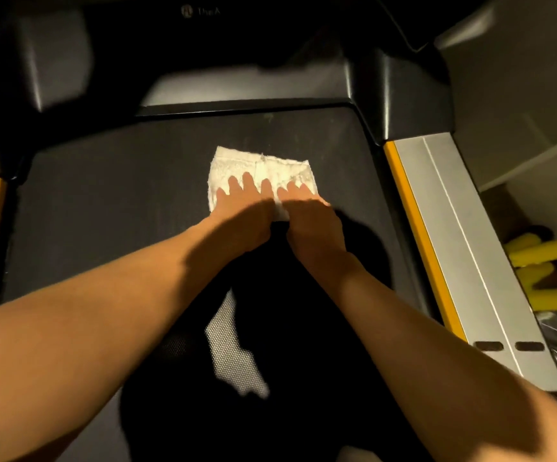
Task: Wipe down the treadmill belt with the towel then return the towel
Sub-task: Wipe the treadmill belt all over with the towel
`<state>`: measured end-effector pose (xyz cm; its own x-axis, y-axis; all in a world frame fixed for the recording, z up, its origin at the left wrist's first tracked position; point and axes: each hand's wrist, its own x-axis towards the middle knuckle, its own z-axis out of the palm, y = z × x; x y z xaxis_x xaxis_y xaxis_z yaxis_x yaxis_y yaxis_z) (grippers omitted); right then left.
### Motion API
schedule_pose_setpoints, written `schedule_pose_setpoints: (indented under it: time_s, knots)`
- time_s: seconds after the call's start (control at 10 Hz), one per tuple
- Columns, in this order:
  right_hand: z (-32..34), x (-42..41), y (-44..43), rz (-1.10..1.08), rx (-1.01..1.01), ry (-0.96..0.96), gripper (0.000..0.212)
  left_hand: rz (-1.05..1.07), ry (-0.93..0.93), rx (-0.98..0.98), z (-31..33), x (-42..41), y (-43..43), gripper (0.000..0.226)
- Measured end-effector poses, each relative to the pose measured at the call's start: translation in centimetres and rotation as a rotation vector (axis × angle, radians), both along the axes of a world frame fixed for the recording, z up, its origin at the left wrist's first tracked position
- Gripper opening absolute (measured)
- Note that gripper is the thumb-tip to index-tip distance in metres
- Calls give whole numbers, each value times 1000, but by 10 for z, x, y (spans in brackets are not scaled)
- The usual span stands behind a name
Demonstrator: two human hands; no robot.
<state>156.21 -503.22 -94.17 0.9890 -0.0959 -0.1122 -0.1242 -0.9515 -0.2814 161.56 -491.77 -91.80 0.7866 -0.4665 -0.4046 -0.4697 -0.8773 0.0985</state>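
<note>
We've got both hands side by side, pressing flat on the folded white towel (263, 166). Left hand (243, 211) and right hand (312, 223) nearly touch, fingers straight and a bit spread. The towel lies under them on the treadmill belt (103, 201), mostly poking out past our fingertips. The silver side rail (453, 235) sits well off to the right hand's right.

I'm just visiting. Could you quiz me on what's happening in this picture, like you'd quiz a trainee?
1. True or false: the left hand and right hand both press flat on the towel.
2. The towel lies on: A the treadmill belt; B a chair; C a shelf.
3. What colour is the strip edging the side rail?
Key: 1 true; 2 A; 3 yellow.
</note>
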Motion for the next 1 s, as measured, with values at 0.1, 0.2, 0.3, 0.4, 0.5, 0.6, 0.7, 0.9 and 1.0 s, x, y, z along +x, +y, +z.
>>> schedule_pose_setpoints:
  time_s: [0.1, 0.2, 0.3, 0.4, 0.5, 0.6, 0.7, 0.9, 1.0]
  knots:
    - [-4, -34, -6, -30, 57, -7, 45, -17, 143, 70, 1, -29, -10, 69]
    - [0, -43, -25, 13, 69, -13, 47, -42, 218, 110, 6, -31, -22, 75]
    - [-4, -10, -40, -25, 5, 55, 31, 42, 376, 132, 21, 0, -42, 73]
    - [2, -3, -37, -80, 0, 49, 18, 6, 319, 113, 14, 6, -54, 57]
    - [8, -36, -33, -160, 36, 4, 31, -197, 66, 102, -4, -21, -45, 60]
    - [12, -60, -34, -82, 5, 32, 46, -338, -55, 137, -16, -31, -40, 64]
    - [3, -34, -55, -152, 10, -1, 35, -261, -3, 31, -11, -14, -53, 59]
    - [9, -34, -68, -249, 40, 10, 31, -307, -67, -39, -17, -11, -74, 61]
    - [8, -77, -59, -181, 30, 3, 51, -466, -150, -16, -26, -33, -64, 73]
